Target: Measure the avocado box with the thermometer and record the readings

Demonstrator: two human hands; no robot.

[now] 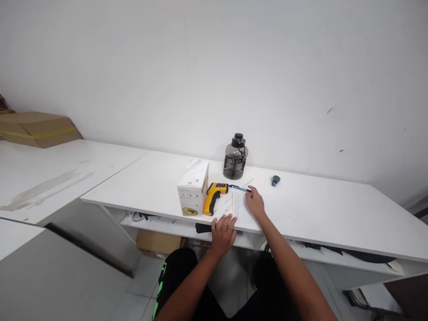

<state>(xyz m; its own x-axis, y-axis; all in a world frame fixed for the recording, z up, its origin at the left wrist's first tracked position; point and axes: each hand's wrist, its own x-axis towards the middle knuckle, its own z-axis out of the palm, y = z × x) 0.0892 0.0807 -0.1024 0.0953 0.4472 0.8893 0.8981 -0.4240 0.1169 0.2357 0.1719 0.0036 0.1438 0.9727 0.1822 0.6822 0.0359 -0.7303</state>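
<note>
A sheet of paper (236,207) lies flat on the white desk (317,209) near its front edge. My right hand (256,203) rests on the paper's right side, its fingertips touching the tip of a blue pen (239,188) that lies along the paper's far edge. My left hand (222,232) sits at the desk's front edge with its fingers laid on the near end of the paper. A yellow and black infrared thermometer gun (214,196) lies just left of the paper, and a white box (194,187) stands beside it.
A smoky grey water jug (236,157) with a black cap stands near the wall behind the pen. A small dark blue-green object (275,180) lies to its right. A cardboard box (36,127) sits on the far left table. A shelf (167,225) runs under the desk.
</note>
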